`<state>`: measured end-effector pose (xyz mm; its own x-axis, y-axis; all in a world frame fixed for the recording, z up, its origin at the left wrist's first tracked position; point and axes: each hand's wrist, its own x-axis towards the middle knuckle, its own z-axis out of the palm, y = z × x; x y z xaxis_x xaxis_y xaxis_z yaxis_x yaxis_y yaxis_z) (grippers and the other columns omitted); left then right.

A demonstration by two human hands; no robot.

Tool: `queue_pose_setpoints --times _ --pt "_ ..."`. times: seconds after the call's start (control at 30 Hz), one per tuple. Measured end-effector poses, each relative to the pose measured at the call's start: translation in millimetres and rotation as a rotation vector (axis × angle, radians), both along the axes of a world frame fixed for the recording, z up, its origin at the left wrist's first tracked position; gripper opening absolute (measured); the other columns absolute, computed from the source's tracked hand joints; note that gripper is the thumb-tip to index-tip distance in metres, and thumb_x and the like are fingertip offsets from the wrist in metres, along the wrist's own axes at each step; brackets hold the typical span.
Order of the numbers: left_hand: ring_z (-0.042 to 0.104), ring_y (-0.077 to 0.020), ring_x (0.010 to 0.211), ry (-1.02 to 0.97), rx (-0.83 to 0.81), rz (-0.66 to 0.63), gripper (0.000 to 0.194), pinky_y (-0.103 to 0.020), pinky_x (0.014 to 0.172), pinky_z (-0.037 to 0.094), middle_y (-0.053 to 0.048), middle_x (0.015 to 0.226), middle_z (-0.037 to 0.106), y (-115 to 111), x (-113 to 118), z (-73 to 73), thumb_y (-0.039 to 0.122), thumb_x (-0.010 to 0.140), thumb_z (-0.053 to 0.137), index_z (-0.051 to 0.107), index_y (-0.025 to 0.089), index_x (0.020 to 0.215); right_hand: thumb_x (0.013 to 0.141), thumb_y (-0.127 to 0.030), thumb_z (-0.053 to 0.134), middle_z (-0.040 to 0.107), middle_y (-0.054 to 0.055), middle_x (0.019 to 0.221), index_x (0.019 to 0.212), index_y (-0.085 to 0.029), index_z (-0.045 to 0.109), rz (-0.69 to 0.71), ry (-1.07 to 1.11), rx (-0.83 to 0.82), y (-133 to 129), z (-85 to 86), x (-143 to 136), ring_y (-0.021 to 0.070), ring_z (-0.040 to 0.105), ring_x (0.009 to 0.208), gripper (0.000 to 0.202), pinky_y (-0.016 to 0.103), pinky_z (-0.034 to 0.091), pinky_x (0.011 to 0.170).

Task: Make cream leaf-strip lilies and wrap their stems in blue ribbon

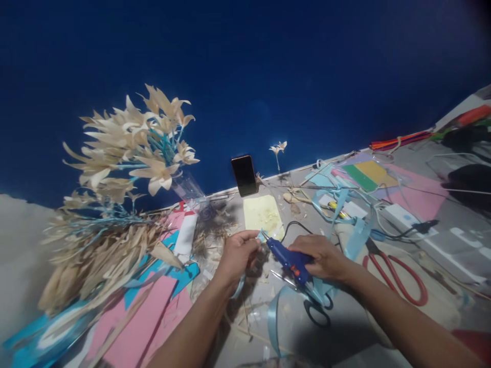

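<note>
Below a dark-blue wall (245,76), the fingers of the right hand (321,255) close around a blue, metal-tipped glue gun (284,255), while those of the left hand (236,254) pinch a small pale-blue strip (261,237) at its tip. Beyond lies a yellow sheet (257,212), with a black phone (244,175) leaning behind.

Stretches both bare forearms in from behind the fingers, slanting the left forearm (195,319) and the right forearm (406,314) toward each other. Pinches with the left hand (235,258), thumb and forefinger nearly meeting and pointed toward the right fingers (305,244), other left fingers curled beneath. Folds the right hand (324,257) into a closed grip, facing the left fingertips (254,235) across a gap. Holds both wrists fairly straight behind the fingers.
</note>
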<state>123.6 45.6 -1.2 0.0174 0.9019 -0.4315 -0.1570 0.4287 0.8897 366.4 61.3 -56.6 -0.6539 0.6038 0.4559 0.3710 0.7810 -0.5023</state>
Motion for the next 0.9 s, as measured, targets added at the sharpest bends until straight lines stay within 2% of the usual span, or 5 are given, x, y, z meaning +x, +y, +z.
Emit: queue_pose_setpoints --times 0.2,0.33,0.43,0.67,0.9 --pt "0.036 -0.0035 0.033 0.018 -0.051 -0.015 0.041 -0.017 0.035 0.02 0.001 0.052 0.061 -5 0 6.7 0.03 0.058 0.079 0.074 0.009 0.093 0.084 -0.022 0.064 0.075 0.009 0.093 0.11 -0.018 0.071 -0.198 -0.03 0.01 4 -0.6 8 0.0217 0.07 0.079 0.027 0.03 0.052 0.07" --pt "0.037 -0.0037 0.032 0.039 -0.039 -0.012 0.034 -0.017 0.034 0.021 0.001 0.052 0.061 -4 1 5.6 0.032 0.058 0.077 0.072 0.01 0.084 0.083 -0.023 0.067 0.075 0.009 0.093 0.107 -0.018 0.071 -0.083 0.034 0.008 0 1.1 6 0.0213 0.07 0.081 0.025 0.029 0.051 0.072" --pt "0.036 -0.0031 0.031 0.041 -0.019 -0.005 0.028 -0.017 0.034 0.022 0.001 0.052 0.061 -5 1 6.1 0.033 0.057 0.078 0.067 0.012 0.073 0.083 -0.023 0.065 0.076 0.007 0.094 0.11 -0.02 0.071 -0.042 -0.075 -0.072 -1 4.1 4 0.0211 0.07 0.084 0.028 0.029 0.05 0.074" --pt "0.031 -0.0009 0.033 -0.076 -0.033 0.015 0.035 -0.014 0.033 0.019 0.0 0.052 0.063 -13 -6 10.1 0.03 0.052 0.085 0.061 0.014 0.072 0.082 -0.026 0.067 0.073 0.008 0.103 0.122 -0.024 0.069 -0.403 -0.424 -0.081 12 16.4 31 0.0263 0.069 0.091 0.039 0.032 0.048 0.077" --pt "0.055 -0.0096 0.042 -0.173 -0.033 0.085 0.027 -0.016 0.033 0.035 -0.006 0.063 0.069 -33 -16 11.4 0.022 0.06 0.083 0.061 0.014 0.074 0.079 -0.019 0.068 0.07 0.01 0.106 0.12 -0.022 0.068 -0.213 -0.546 -0.063 15 24.9 36 0.0274 0.063 0.098 0.042 0.035 0.045 0.085"
